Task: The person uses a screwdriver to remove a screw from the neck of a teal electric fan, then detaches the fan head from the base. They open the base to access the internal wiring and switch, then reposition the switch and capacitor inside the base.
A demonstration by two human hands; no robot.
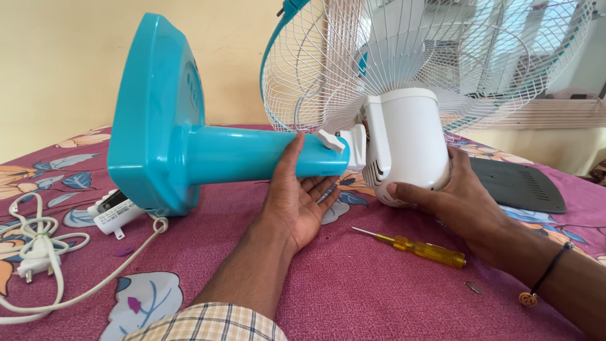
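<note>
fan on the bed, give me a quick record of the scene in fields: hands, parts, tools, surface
left hand: left hand open, cupping the teal stand tube from below
right hand: right hand holding the white motor housing
fan pose: lying sideways, teal base raised on the left, wire guard on the right
tools: yellow screwdriver lying between the hands
loose parts: white capacitor, white cord with plug, dark grey cover
surface: maroon floral bedsheet

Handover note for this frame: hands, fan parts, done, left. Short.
Left hand: open, palm up, cradling the teal stand tube of the fan, which lies on its side.
Right hand: gripping the white motor housing from below.
Yellow screwdriver lies on the cloth, untouched; dark rear cover is off, behind the right hand.
Done: cover off.
Left: cover not refitted; plug and cord loose at left.
</note>
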